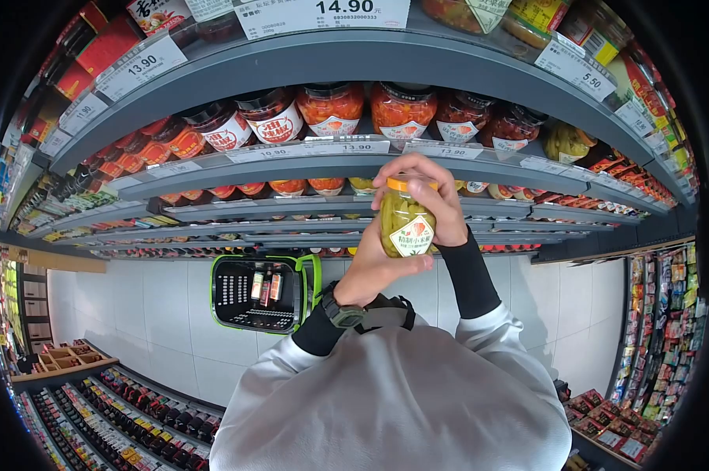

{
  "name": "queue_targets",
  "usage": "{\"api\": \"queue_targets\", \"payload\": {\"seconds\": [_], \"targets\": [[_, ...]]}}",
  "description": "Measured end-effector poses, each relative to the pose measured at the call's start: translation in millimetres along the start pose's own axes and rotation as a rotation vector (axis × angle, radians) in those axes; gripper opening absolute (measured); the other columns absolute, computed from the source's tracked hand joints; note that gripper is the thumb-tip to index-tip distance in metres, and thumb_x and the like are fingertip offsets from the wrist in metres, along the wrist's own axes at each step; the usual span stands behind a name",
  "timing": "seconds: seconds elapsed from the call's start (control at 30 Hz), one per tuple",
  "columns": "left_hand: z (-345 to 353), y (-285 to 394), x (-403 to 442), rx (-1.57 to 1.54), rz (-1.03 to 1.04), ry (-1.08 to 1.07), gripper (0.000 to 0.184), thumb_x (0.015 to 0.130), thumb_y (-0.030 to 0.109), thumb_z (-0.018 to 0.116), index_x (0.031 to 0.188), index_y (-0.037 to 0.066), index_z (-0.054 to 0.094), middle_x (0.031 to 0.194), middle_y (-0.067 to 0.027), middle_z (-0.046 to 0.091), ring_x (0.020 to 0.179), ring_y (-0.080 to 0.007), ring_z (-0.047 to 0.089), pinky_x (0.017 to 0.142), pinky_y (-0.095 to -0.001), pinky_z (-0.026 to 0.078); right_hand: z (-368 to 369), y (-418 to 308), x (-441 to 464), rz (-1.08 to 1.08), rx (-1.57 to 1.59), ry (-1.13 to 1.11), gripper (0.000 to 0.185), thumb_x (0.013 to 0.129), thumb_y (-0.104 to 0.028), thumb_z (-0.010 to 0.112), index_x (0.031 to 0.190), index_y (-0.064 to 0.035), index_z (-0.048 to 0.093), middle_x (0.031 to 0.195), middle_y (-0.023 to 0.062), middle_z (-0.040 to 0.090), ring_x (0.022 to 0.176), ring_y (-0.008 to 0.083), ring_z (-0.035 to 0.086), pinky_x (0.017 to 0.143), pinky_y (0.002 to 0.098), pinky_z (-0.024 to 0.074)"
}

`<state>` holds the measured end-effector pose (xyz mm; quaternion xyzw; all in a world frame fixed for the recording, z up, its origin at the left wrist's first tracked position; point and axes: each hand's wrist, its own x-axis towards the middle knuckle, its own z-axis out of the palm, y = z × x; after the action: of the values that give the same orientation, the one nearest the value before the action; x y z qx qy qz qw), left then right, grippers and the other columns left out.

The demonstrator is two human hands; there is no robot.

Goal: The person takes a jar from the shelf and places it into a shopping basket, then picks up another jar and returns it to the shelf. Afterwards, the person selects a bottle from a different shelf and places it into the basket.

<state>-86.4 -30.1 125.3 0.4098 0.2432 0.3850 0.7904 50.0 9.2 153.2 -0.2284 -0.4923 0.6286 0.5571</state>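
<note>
Pale clothing (pixel 390 400) is seen nearest, at six o'clock. Toward twelve from it, a jar of green pickles (pixel 405 221) is gripped low by the left hand (pixel 374 271) and around its lid (pixel 399 185) by the right hand (pixel 447 210); contact behind is hidden. Steadiness is judged best served by firm support beneath.

At the centre, the pickled pepper jar (pixel 403 218) looks like clear, glossy glass, with a smooth, plastic-looking lid (pixel 399 184). Left of centre, the shopping basket (pixel 232 292) is smooth plastic. Matt, metal-looking shelf edging (pixel 354 63) spans the top; the jacket (pixel 386 400) at the bottom is cloth with a soft sheen.
</note>
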Motion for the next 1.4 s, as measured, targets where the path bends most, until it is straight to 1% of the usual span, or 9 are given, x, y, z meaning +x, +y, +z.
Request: {"api": "queue_targets", "payload": {"seconds": [0.27,0.37,0.47,0.87,0.97,1.17,1.27,1.37,1.4], "targets": [[-5.8,7.4,2.6,-0.005,-0.072,-0.114,0.068,0.066,0.001,0.081,0.122,0.004,0.041,0.101,-0.0068,0.058,0.086,-0.0166,0.064,0.075,-0.0302,0.054,-3.9,-1.3,3.5,0.013,-0.047,-0.03,0.026,0.085,-0.018,0.055,0.098,0.0038,0.058,0.092,0.0139,0.059,0.079,0.0253,0.064,0.071,0.0341,0.0516],[-2.1,9.1,2.2,-0.002,-0.064,-0.082,0.058,0.062,0.007,0.081,0.112,0.003,0.051,0.095,-0.0073,0.062,0.082,-0.0172,0.063,0.071,-0.0292,0.053,-5.6,-1.9,4.7,-0.008,-0.009,-0.06,0.017,0.087,-0.009,0.055,0.098,0.0031,0.059,0.091,0.0125,0.062,0.08,0.0213,0.065,0.071,0.0316,0.0524],[-1.6,6.0,2.3,-0.011,-0.009,-0.092,0.06,0.062,0.007,0.081,0.114,0.003,0.05,0.094,-0.0075,0.062,0.083,-0.0171,0.063,0.07,-0.0292,0.052,-5.6,-3.8,5.5,0.003,-0.034,-0.053,0.017,0.088,-0.009,0.055,0.099,0.0033,0.059,0.091,0.0123,0.062,0.079,0.0211,0.065,0.07,0.0313,0.0526],[-3.0,8.9,4.1,-0.024,-0.049,-0.077,0.062,0.063,0.01,0.08,0.116,0.003,0.047,0.093,-0.0083,0.061,0.083,-0.0186,0.063,0.07,-0.0304,0.052,-4.7,-1.3,6.0,-0.008,-0.047,-0.02,0.018,0.088,-0.01,0.057,0.099,0.0038,0.06,0.091,0.0125,0.063,0.078,0.0212,0.066,0.069,0.0307,0.0531],[-2.6,7.7,3.6,-0.036,-0.026,-0.078,0.062,0.064,0.009,0.079,0.116,0.003,0.047,0.093,-0.0086,0.061,0.083,-0.0192,0.063,0.071,-0.0311,0.051,0.0,-6.1,5.4,0.04,-0.107,0.01,0.022,0.087,-0.013,0.052,0.098,0.0047,0.058,0.093,0.014,0.06,0.079,0.0235,0.064,0.071,0.0324,0.0523],[-4.5,6.9,1.4,-0.036,-0.026,-0.105,0.062,0.065,0.006,0.076,0.118,0.002,0.045,0.097,-0.0098,0.06,0.083,-0.0197,0.062,0.073,-0.0325,0.051,1.6,-6.6,4.8,0.064,-0.101,0.008,0.023,0.088,-0.015,0.053,0.099,0.0045,0.059,0.095,0.0137,0.06,0.082,0.0234,0.065,0.072,0.0318,0.0527],[-0.3,9.1,-3.3,-0.13,-0.025,-0.106,0.053,0.072,0.013,0.076,0.116,0.004,0.047,0.098,-0.0076,0.059,0.08,-0.0161,0.061,0.072,-0.0292,0.051,5.6,-12.5,2.1,0.101,-0.178,-0.008,0.026,0.09,-0.019,0.054,0.103,0.004,0.058,0.098,0.0139,0.06,0.087,0.0241,0.066,0.075,0.0327,0.0533],[-4.4,7.4,-9.9,-0.545,-0.122,-0.273,0.06,0.073,0.026,0.074,0.121,0.004,0.045,0.095,-0.0093,0.056,0.072,-0.0169,0.058,0.066,-0.0308,0.051,8.4,-14.5,1.0,0.01,-0.238,-0.091,0.026,0.092,-0.017,0.056,0.108,0.0023,0.06,0.1,0.0122,0.063,0.092,0.0205,0.065,0.079,0.0319,0.0523],[-10.3,2.1,-9.1,-0.728,-0.19,-0.425,0.073,0.071,0.034,0.073,0.128,0.003,0.039,0.092,-0.0104,0.054,0.064,-0.0186,0.056,0.059,-0.0317,0.051,7.3,-14.2,1.2,0.072,-0.176,-0.148,0.044,0.088,-0.035,0.058,0.111,0.003,0.055,0.103,0.0162,0.061,0.095,0.0269,0.066,0.081,0.0341,0.0531]]}}
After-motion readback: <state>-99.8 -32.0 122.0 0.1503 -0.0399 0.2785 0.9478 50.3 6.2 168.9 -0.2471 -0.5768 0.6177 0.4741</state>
